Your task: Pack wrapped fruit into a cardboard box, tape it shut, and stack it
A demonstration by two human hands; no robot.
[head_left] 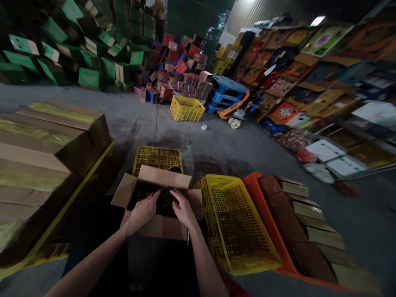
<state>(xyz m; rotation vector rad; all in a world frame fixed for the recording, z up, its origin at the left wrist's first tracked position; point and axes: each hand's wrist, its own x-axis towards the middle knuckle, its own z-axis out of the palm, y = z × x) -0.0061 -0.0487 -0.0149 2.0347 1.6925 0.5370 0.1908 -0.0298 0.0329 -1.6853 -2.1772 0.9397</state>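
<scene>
A small cardboard box [163,227] with its flaps folded outward sits before me, partly over an upturned yellow crate [157,156]. Dark contents [164,203] fill it, too dim to name. My left hand [144,211] reaches over the near-left side, fingers stretched out and resting on the contents. From the right, my right hand [183,208] comes in the same way, its fingers apart and curved slightly downward. Neither hand appears to grip anything, and the fingertips nearly meet over the middle of the box.
Right of the box stand a yellow plastic crate [215,231] and an orange crate [262,218] holding cardboard boxes [297,231]. Taped cartons [40,152] are at left. Farther off are another yellow crate [187,109], an orange pallet jack [233,109], blue pallets [227,88] and piled boxes.
</scene>
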